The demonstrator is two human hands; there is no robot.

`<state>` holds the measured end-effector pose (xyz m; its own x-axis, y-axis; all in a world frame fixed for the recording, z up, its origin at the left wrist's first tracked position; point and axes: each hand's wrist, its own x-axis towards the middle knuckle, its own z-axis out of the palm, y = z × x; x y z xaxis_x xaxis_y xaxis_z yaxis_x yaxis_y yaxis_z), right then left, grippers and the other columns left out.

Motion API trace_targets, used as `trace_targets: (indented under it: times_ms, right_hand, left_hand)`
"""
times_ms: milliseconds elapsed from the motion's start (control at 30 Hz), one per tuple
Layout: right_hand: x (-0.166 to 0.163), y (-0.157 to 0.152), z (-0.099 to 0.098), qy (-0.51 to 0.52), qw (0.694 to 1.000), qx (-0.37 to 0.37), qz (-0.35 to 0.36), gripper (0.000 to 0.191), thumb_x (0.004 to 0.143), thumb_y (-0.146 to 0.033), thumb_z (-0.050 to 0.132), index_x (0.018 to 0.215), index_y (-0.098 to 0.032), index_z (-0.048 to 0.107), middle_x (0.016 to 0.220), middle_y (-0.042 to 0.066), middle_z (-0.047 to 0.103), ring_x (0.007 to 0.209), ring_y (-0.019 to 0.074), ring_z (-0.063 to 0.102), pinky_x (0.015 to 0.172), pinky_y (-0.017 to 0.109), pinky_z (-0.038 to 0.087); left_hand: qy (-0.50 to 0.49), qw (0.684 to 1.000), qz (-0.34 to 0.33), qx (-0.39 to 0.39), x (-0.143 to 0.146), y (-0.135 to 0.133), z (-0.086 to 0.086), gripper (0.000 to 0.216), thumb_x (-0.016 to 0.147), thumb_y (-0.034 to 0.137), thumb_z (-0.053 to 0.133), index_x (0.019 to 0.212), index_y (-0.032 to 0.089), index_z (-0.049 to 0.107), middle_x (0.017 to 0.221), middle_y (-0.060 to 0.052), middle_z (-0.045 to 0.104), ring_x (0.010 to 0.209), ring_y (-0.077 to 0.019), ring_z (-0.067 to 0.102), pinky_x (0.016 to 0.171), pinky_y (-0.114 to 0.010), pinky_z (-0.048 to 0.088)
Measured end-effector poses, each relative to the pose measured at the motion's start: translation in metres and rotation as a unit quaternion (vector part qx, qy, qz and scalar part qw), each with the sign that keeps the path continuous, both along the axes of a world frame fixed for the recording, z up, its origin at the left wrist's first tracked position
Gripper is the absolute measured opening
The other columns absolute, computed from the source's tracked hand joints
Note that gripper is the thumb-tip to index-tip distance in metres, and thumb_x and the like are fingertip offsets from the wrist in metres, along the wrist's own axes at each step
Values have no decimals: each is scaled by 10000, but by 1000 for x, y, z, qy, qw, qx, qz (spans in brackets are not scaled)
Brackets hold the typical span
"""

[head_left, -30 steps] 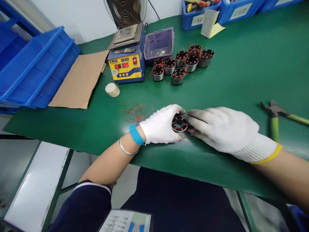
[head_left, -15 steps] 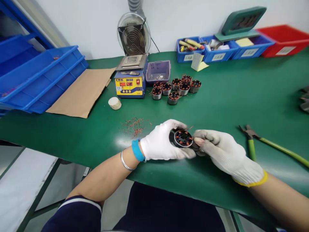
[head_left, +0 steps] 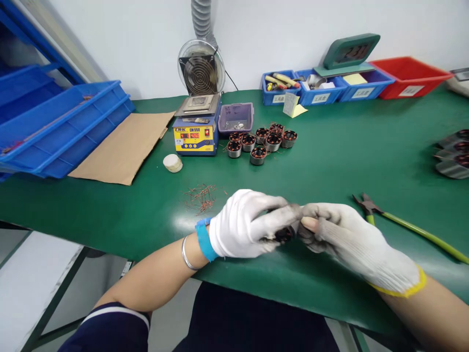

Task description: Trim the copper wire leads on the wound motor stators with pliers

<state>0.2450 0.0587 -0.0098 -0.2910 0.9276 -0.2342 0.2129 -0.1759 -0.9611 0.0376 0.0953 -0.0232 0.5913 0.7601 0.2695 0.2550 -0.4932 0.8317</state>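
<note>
Head view: my left hand and right hand meet over the bench, both closed around one small wound stator, mostly hidden between the fingers. I judge it rigid and dense, its copper windings fragile; grip the metal rim, never the loose wire leads.

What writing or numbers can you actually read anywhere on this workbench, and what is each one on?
"CM 558": front of the yellow and blue unit, beside a brand mark too blurred to read.
Red digits on that unit's two displays: too small to read.
Dark digits on the green display: blurred.
White labels on the blue bins and red bin: too small.
</note>
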Motion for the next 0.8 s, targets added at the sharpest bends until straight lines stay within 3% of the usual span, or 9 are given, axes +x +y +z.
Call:
trace_targets:
  times_ms: [133,233,300,433,467,533,633,700,800]
  right_hand:
    - [2,-5,12,-123,981,150,0,510,851,-647,592,567,-232,503,522,-1,474,484,123,400,433,270,318]
    - [2,-4,12,-197,961,193,21,437,869,-552,570,565,-239,534,537,21,539,495,141,448,448,281,347]
    - [3,-2,8,-193,970,145,16,420,851,-573,579,597,-239,562,521,13,530,473,139,433,433,280,333]
    - [4,-2,5,-97,993,60,-8,518,807,-707,591,609,-231,539,507,-14,456,451,117,375,408,270,296]
    - [4,-3,6,-98,992,75,-4,524,815,-701,589,593,-231,525,512,-12,456,458,117,382,412,270,301]
    - [3,-3,9,-142,981,130,19,501,852,-639,573,565,-232,516,514,-4,463,467,124,400,421,272,313]
    - [1,-2,11,-214,957,186,63,454,888,-548,535,557,-238,529,504,0,470,461,132,410,425,277,321]
    - [2,-1,10,-243,952,174,73,447,889,-548,515,562,-244,512,501,-1,476,456,136,418,424,278,323]
    - [2,1,8,-263,951,145,69,439,894,-552,479,576,-250,482,503,-3,482,450,137,421,424,276,329]
  left_hand:
    - [-21,957,-16,-288,7,6,-6,791,793,880,455,1061,182,714,966,-128,734,964,-275,731,820,-436,619]
    - [-16,899,-84,-430,9,6,-5,791,866,826,315,922,134,693,761,-115,708,611,-203,689,542,-333,568]
    - [-63,905,-51,-417,8,0,-1,575,828,686,587,993,145,686,850,-106,736,672,-188,702,609,-323,590]
    - [-201,964,85,-154,5,-11,3,438,644,505,861,919,215,682,1109,-104,734,1077,-261,698,992,-430,582]
    - [-227,955,108,-157,6,-10,2,454,672,573,831,905,219,666,1124,-109,723,1094,-265,693,985,-440,585]
    - [-215,924,87,-303,8,-5,-2,564,797,760,622,940,214,636,1058,-115,718,965,-253,725,805,-428,626]
    - [-78,840,-93,-529,9,4,-5,661,855,819,450,967,191,622,855,-88,710,682,-209,707,552,-332,563]
    - [-84,866,-97,-484,7,7,-2,534,807,703,641,953,189,637,846,-73,712,742,-214,711,625,-346,585]
    - [-200,922,56,-326,3,7,4,419,893,619,572,862,206,633,935,-96,715,1051,-270,697,875,-451,609]
